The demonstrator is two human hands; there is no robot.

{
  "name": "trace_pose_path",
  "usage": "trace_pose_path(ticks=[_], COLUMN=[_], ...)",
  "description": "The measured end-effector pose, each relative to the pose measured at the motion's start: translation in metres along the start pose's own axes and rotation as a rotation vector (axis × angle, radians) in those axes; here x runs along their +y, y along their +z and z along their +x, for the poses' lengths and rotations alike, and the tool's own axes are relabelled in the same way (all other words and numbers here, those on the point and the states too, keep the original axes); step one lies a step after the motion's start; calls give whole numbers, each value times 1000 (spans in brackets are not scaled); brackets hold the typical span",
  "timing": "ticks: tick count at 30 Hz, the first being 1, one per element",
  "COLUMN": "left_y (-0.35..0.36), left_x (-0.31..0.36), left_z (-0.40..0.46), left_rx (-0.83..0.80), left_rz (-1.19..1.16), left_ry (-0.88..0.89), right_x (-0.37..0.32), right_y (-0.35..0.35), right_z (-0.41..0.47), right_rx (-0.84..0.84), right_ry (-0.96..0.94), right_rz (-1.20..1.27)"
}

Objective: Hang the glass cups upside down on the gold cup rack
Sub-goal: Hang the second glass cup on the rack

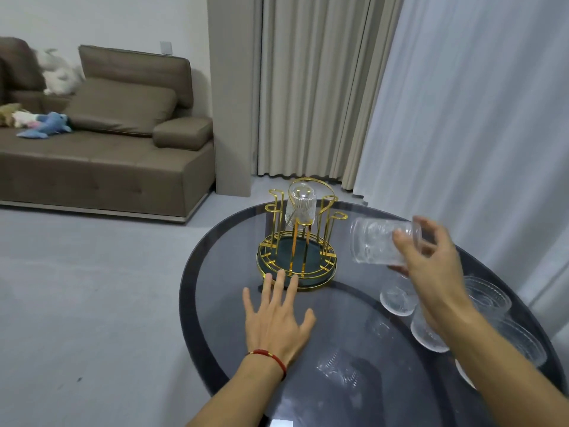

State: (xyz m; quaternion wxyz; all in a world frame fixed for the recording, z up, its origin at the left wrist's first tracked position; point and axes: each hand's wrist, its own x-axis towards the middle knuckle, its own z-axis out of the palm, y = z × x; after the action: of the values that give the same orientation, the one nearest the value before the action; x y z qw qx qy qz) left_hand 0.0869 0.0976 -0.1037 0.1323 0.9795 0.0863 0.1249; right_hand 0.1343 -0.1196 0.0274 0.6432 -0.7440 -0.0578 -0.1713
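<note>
Glass cup, gripped near its base by the right hand just right of the gold rack, lies on its side, mouth toward the rack, and could clip a prong or slip, while the left hand spreads flat and empty on the table.

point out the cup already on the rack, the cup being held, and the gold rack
cup on rack [301, 205], head view, ribbed side wall
held cup [374, 241], head view, side wall
gold rack [320, 272], head view, base ring
</note>
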Motion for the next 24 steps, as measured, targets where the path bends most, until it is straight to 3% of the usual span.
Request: trace_pose_path(ticks=[3,8,12,18,24], left_y=[4,15,17,15,13], left_x=[-9,-14,-13,-12,-12], left_z=[10,14,13,13,13], left_rx=[1,-18,9,30,29], left_rz=[102,41,-14,-25,-44], left_ry=[32,36,32,28,35], right_x=[-22,-60,-83,-104,-109], right_y=[18,52,82,137,199], right_z=[35,77,95,119,126], right_rx=[62,104,64,-82,-225], right_ry=[35,106,55,-126,-367], right_rz=[45,230,229,20,-511])
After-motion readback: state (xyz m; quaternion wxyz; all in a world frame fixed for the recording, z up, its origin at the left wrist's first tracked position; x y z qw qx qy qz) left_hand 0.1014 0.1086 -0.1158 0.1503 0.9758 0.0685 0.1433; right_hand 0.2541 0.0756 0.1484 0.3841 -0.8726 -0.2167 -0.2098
